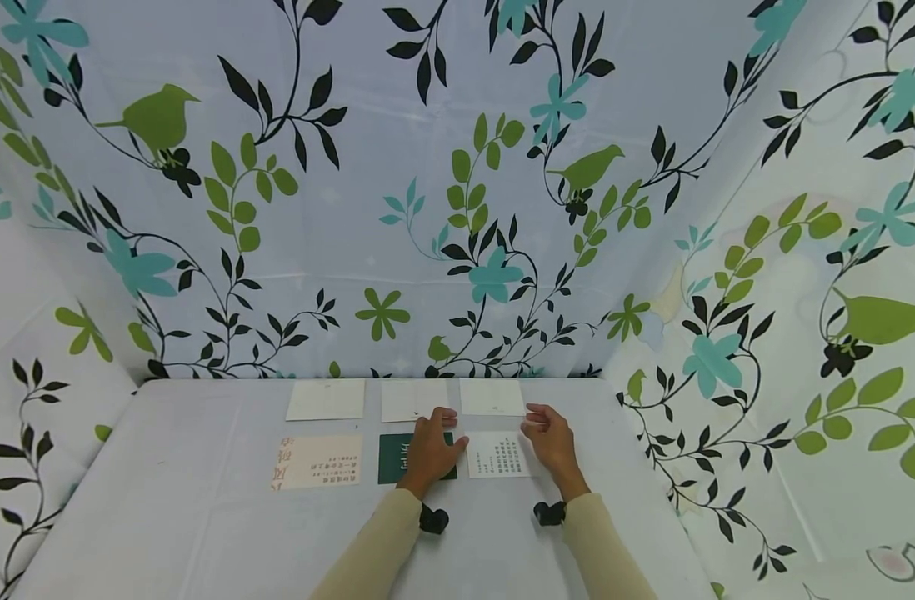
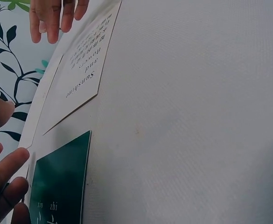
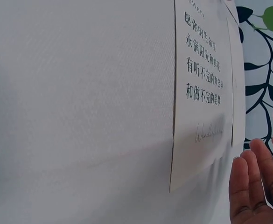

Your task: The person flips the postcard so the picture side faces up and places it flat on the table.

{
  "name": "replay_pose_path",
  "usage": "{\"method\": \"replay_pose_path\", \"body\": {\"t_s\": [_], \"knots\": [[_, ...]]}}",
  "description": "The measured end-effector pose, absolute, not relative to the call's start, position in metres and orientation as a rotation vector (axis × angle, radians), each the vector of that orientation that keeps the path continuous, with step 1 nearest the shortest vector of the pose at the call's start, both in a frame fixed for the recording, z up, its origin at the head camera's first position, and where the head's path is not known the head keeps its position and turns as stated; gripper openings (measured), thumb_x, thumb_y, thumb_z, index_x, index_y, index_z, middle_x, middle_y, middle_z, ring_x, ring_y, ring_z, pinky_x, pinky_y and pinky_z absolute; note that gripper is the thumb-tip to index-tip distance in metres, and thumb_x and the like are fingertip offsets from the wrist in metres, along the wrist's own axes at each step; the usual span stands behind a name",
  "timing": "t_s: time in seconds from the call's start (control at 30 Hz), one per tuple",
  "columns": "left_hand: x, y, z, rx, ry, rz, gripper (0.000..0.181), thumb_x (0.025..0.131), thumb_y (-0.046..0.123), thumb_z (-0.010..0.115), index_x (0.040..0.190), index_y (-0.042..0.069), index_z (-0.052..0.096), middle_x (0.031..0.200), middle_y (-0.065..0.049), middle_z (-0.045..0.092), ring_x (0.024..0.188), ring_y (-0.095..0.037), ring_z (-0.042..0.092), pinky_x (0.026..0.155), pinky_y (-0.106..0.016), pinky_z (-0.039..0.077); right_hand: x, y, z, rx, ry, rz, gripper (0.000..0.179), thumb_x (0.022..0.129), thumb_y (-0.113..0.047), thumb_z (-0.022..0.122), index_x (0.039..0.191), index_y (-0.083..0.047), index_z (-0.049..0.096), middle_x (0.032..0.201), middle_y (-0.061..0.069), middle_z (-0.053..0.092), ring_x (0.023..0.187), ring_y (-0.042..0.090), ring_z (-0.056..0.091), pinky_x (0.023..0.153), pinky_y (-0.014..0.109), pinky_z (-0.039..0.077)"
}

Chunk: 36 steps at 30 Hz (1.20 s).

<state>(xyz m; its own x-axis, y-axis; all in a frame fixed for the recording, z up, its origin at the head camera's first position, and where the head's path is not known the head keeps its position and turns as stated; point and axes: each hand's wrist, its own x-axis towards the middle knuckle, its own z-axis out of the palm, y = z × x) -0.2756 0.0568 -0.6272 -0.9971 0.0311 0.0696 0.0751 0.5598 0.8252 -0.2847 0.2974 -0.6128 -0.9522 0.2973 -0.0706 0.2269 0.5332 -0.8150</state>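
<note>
In the head view my left hand hovers over the dark green card, covering part of it, its fingers spread and lightly bent. The left wrist view shows nothing between those fingers, with the green card lying flat beside them. My right hand is at the right edge of the white card with black text, fingertips by the corner of a blank white card. In the right wrist view the right fingers are loosely extended and hold nothing, beside the text card.
Two more pale cards, a left one and a middle one, lie in the back row. A cream card with orange print is at the front left. A leaf-patterned cloth hangs behind the white table.
</note>
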Motion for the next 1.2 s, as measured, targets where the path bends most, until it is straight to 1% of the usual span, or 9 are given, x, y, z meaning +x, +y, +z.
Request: {"method": "replay_pose_path", "body": {"t_s": [0.17,0.23,0.33,0.43,0.67,0.97,1.1,1.2], "knots": [[-0.281,0.056,-0.626,-0.118,-2.736,-1.495,0.051,0.094,0.023,0.082,0.138,0.015,0.057,0.137,-0.007,0.071,0.118,-0.029,0.058,0.105,-0.055,0.050,-0.291,0.293,-0.612,-0.459,-2.679,1.433,0.044,0.100,-0.015,0.073,0.143,-0.017,0.064,0.134,0.010,0.071,0.120,0.029,0.067,0.101,0.048,0.056],[-0.283,0.055,-0.625,-0.138,-2.728,-1.498,0.052,0.094,0.021,0.082,0.138,0.013,0.056,0.138,-0.010,0.070,0.119,-0.031,0.058,0.105,-0.057,0.050,-0.294,0.293,-0.612,-0.461,-2.682,1.432,0.044,0.100,-0.015,0.073,0.143,-0.017,0.064,0.134,0.010,0.071,0.121,0.029,0.067,0.102,0.048,0.056],[-0.286,0.054,-0.623,-0.148,-2.740,-1.492,0.054,0.093,0.021,0.081,0.139,0.012,0.054,0.139,-0.011,0.069,0.121,-0.033,0.058,0.106,-0.058,0.049,-0.298,0.292,-0.613,-0.470,-2.690,1.416,0.044,0.100,-0.015,0.073,0.143,-0.018,0.064,0.135,0.010,0.070,0.120,0.028,0.067,0.102,0.047,0.056],[-0.289,0.054,-0.623,-0.155,-2.753,-1.490,0.055,0.094,0.021,0.081,0.140,0.011,0.053,0.140,-0.011,0.069,0.123,-0.033,0.058,0.107,-0.058,0.048,-0.302,0.292,-0.615,-0.487,-2.697,1.402,0.045,0.099,-0.015,0.074,0.142,-0.019,0.064,0.135,0.009,0.070,0.120,0.027,0.068,0.102,0.046,0.056],[-0.296,0.054,-0.619,-0.175,-2.786,-1.478,0.057,0.095,0.020,0.080,0.143,0.012,0.051,0.143,-0.012,0.067,0.126,-0.034,0.057,0.112,-0.057,0.047,-0.309,0.293,-0.615,-0.485,-2.711,1.377,0.046,0.100,-0.013,0.072,0.145,-0.017,0.063,0.139,0.011,0.069,0.123,0.030,0.065,0.105,0.049,0.053],[-0.304,0.054,-0.606,-0.204,-2.848,-1.466,0.063,0.094,0.022,0.081,0.145,0.012,0.047,0.143,-0.018,0.061,0.123,-0.037,0.058,0.110,-0.059,0.047,-0.314,0.292,-0.612,-0.516,-2.723,1.368,0.045,0.100,-0.012,0.071,0.144,-0.017,0.062,0.142,0.011,0.067,0.123,0.030,0.062,0.105,0.048,0.051],[-0.306,0.054,-0.606,-0.213,-2.868,-1.476,0.064,0.093,0.022,0.082,0.145,0.013,0.046,0.144,-0.020,0.061,0.123,-0.038,0.058,0.109,-0.059,0.048,-0.315,0.293,-0.614,-0.527,-2.738,1.353,0.045,0.101,-0.012,0.070,0.145,-0.016,0.062,0.145,0.013,0.066,0.122,0.030,0.062,0.104,0.048,0.051],[-0.306,0.055,-0.608,-0.215,-2.886,-1.483,0.065,0.094,0.023,0.082,0.146,0.015,0.045,0.146,-0.019,0.061,0.126,-0.038,0.057,0.111,-0.059,0.047,-0.316,0.294,-0.616,-0.543,-2.754,1.350,0.046,0.101,-0.012,0.070,0.146,-0.017,0.062,0.147,0.012,0.065,0.122,0.029,0.061,0.104,0.048,0.050]]}}
